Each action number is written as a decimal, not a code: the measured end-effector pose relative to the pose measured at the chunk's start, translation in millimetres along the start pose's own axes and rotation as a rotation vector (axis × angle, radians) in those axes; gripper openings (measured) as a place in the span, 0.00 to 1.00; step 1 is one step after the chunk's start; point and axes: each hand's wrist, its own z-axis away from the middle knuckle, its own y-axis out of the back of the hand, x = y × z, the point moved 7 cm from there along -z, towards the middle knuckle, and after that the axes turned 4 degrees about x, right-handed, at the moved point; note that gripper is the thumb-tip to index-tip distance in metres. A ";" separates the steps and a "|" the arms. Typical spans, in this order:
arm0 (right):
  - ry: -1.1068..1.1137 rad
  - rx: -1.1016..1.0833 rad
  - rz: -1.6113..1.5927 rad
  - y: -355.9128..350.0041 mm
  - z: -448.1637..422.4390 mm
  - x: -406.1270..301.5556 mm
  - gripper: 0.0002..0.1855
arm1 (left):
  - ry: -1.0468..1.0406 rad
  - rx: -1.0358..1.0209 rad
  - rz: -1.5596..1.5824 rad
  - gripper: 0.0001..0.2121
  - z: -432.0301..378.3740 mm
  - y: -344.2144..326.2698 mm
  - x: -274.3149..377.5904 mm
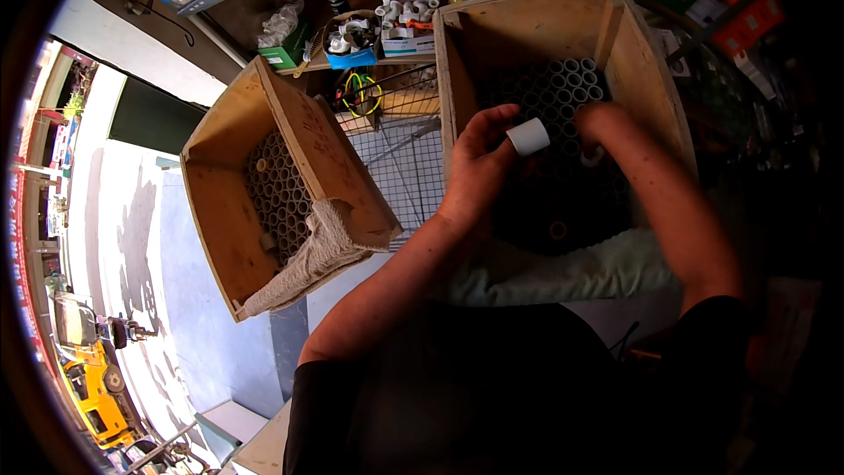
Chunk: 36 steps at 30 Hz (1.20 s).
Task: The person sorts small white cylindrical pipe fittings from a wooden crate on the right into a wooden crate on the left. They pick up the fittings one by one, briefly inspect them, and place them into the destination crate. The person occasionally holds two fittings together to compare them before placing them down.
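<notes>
My left hand point(483, 155) grips a short white plastic pipe coupling point(529, 137) between thumb and fingers, above a deep wooden box point(455, 66). Inside that box, short white plastic tubes point(573, 80) stand on end in close rows, bright at the back and dark in the shade. My right hand point(595, 126) reaches down into the box's right part. A pale round fitting point(592, 158) shows just below its fingers; shadow and blur hide whether the hand holds it. One tan ring point(558, 231) is visible near the box's front.
A second wooden box point(221, 171) of upright tubes stands left, with a beige towel point(330, 227) over its front edge. Green cloth point(567, 270) covers the nearer box's front rim. Behind are a shelf with white elbow fittings point(399, 10) and a wire grid point(402, 171) between the boxes.
</notes>
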 end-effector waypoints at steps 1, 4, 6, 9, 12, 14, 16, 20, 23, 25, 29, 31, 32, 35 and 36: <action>0.004 0.021 0.028 -5.1 -7.2 1.6 0.12 | 0.001 0.001 0.004 0.17 0.6 0.3 0.4; 0.005 0.073 0.077 -14.3 -19.7 8.4 0.12 | 0.013 -0.015 -0.013 0.17 0.3 0.1 -2.3; 0.000 0.096 0.073 -14.7 -23.4 11.9 0.12 | 0.022 -0.009 -0.027 0.17 0.9 -0.3 -1.4; -0.057 0.071 -0.118 -5.9 -18.0 17.5 0.11 | 0.027 -0.003 -0.046 0.17 0.6 0.6 -2.2; -0.069 0.023 -0.504 14.3 0.0 20.2 0.10 | 0.020 0.003 -0.051 0.16 0.4 2.0 -2.6; 0.052 -0.010 -0.844 26.2 10.9 15.9 0.12 | 0.025 0.011 -0.053 0.16 -0.1 2.3 -2.5; 0.238 -0.122 -1.112 41.5 34.5 3.6 0.17 | 0.044 0.021 -0.060 0.16 -0.3 1.5 -2.4; 0.503 -0.166 -1.312 65.2 73.0 -18.6 0.26 | 0.050 0.071 -0.044 0.15 -0.8 2.7 -2.6; 0.575 -0.158 -1.288 66.3 76.8 -22.6 0.24 | 0.038 0.071 -0.050 0.15 -2.3 4.2 -4.7; 0.568 -0.149 -1.291 64.8 74.4 -22.3 0.23 | 0.035 0.061 -0.055 0.15 -3.9 4.6 -6.4; 0.579 -0.107 -1.223 66.1 69.9 -19.0 0.23 | 0.028 0.059 -0.058 0.17 -4.6 5.7 -6.5; 0.520 -0.056 -1.229 63.5 64.3 -9.1 0.21 | 0.017 0.081 -0.014 0.19 -5.1 6.6 -8.6; 0.491 -0.031 -1.231 61.6 60.8 -3.9 0.20 | 0.008 0.096 -0.036 0.20 -4.8 7.6 -8.0; 0.255 -0.025 -0.818 32.6 37.8 15.0 0.17 | -0.004 0.102 -0.086 0.22 -6.5 4.9 -6.2; 0.180 -0.048 -0.640 22.8 29.6 14.6 0.14 | 0.001 0.103 -0.094 0.23 -6.7 6.6 -7.0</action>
